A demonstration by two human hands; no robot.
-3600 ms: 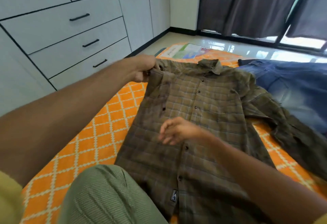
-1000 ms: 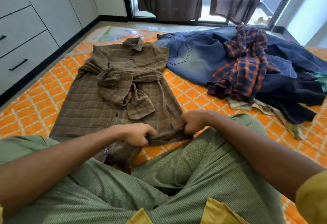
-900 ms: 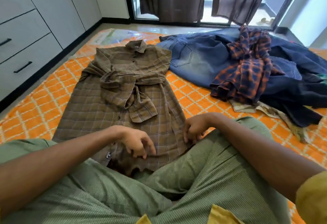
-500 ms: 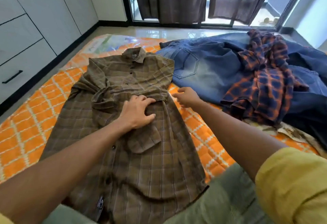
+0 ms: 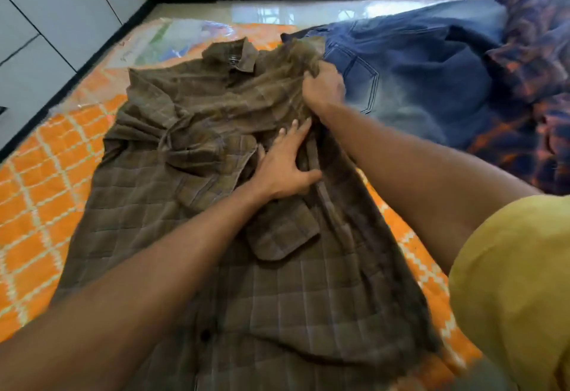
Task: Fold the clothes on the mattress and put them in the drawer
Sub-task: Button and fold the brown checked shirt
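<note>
Shirt: we see the brown plaid shirt point(image 5: 148, 224) spread collar-away on the orange patterned mattress point(image 5: 34, 180), sleeves crossed over its chest.
Left hand: our left hand point(image 5: 285, 165) presses flat on the shirt's middle, fingers straight and spread, clasping nothing.
Right hand: our right hand point(image 5: 324, 88) has its grip closed round a bunched handful of the shirt's right shoulder, lifted off the mattress.
Other clothes: blue jeans point(image 5: 416, 82) lie just right of the shirt; a dark orange-checked shirt point(image 5: 536, 60) lies partly on them.
Drawers: white drawer fronts point(image 5: 27, 72) stand left of the mattress.
</note>
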